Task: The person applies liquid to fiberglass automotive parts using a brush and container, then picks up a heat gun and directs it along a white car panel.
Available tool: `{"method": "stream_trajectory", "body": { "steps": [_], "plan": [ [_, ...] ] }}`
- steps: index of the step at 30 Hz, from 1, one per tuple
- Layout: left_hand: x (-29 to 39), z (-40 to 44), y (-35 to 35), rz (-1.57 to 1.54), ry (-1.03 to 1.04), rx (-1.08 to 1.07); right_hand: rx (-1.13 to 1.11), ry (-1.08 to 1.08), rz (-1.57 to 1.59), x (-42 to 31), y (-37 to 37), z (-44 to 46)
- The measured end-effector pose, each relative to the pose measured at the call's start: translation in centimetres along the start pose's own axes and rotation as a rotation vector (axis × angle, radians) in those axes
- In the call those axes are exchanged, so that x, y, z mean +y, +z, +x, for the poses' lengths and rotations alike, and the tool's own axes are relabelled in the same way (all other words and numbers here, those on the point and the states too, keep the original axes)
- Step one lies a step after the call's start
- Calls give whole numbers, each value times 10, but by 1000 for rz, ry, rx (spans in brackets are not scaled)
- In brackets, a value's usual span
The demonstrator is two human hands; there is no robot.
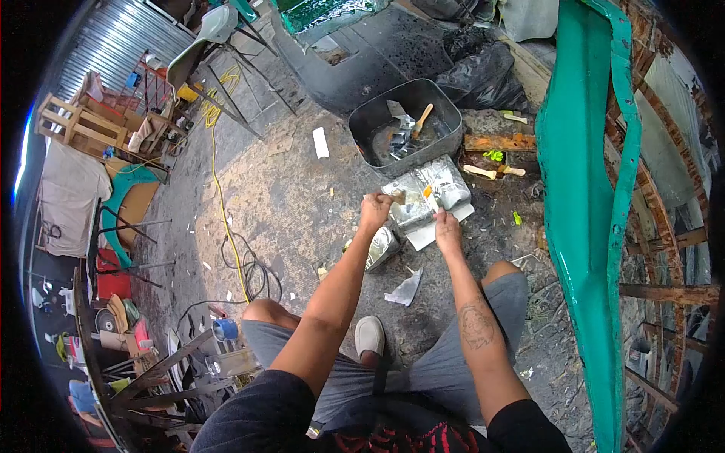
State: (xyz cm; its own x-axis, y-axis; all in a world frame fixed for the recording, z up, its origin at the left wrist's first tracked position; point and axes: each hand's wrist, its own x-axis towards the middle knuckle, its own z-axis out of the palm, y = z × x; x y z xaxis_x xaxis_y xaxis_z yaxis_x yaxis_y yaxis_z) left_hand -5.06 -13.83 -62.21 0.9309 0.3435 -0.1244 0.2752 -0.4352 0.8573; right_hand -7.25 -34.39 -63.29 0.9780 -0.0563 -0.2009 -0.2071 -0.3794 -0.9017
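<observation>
Over the left part of a foil-covered block (453, 185) on the floor, my left hand (375, 209) is closed, its fingertips on a small brownish thing too small to name. My right hand (447, 228) is closed at the block's near edge on a pale, thin tool that points up to an orange blob (427, 192) on the foil. A white sheet (424, 237) sticks out from under the block. Just left of it stands a foil-wrapped container (382, 248). Behind the block, a black bin (365, 151) holds a scraper and a wooden-handled brush (422, 121).
A long green panel (578, 196) stands at the right, beside rusty framing. Brushes (480, 172) and a wooden strip (498, 142) lie right of the bin. A torn white piece (404, 288) lies near my foot. A yellow cord (219, 181) and chairs are at the left.
</observation>
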Motion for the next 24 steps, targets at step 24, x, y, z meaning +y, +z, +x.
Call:
{"method": "stream_trajectory", "body": {
  "steps": [24],
  "plan": [
    [-10, 50, -12, 104, -156, -88, 88, 119, 69, 3, 1, 0]
  ]
}}
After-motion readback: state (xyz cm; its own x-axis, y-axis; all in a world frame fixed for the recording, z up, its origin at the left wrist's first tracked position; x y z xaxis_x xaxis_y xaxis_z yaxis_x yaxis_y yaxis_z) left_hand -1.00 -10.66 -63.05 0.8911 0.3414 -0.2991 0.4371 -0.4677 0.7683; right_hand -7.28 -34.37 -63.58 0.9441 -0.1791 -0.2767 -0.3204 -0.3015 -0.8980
